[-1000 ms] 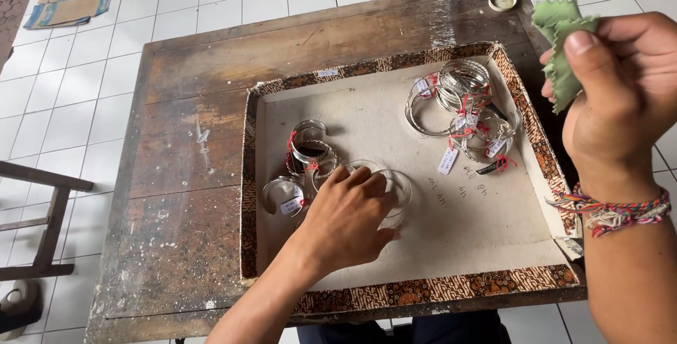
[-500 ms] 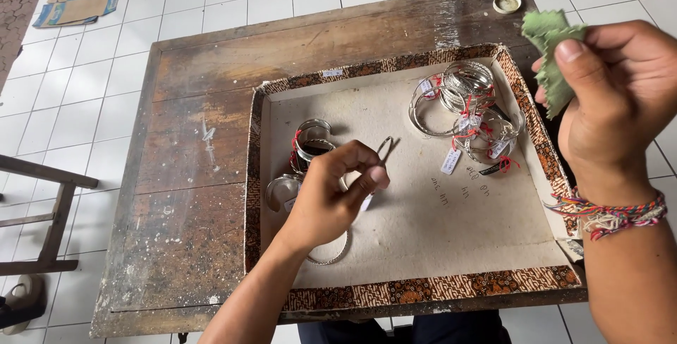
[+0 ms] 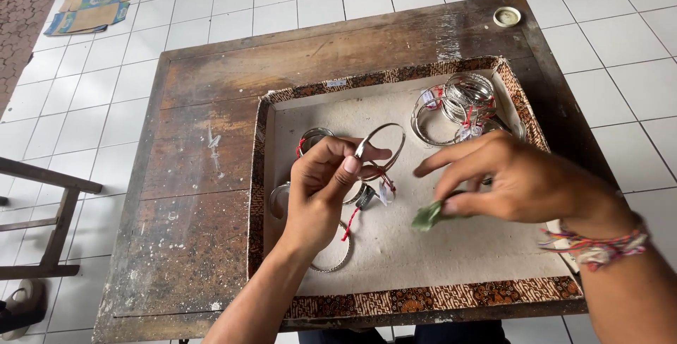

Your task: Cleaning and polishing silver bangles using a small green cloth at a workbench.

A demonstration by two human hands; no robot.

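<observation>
My left hand (image 3: 324, 192) pinches a thin silver bangle (image 3: 386, 141) and holds it up above a shallow tray (image 3: 423, 296) with a brown patterned rim. A red thread and a small tag hang from the bangle. My right hand (image 3: 518, 178), with a woven bracelet at the wrist, grips a small green cloth (image 3: 427, 217) just to the right of the bangle. More silver bangles lie under my left hand (image 3: 331, 263), partly hidden. A heap of bangles with red threads (image 3: 458, 107) sits in the tray's far right corner.
The tray rests on a worn wooden table (image 3: 197, 196) over a white tiled floor. A small round lid (image 3: 507, 16) lies at the table's far right corner. A wooden frame (image 3: 42, 224) stands at the left. Flattened cardboard (image 3: 88, 11) lies on the floor far left.
My left hand lifted one bangle from the pile and raised it. My right hand came down from the upper right with the green cloth, close beside the bangle.
</observation>
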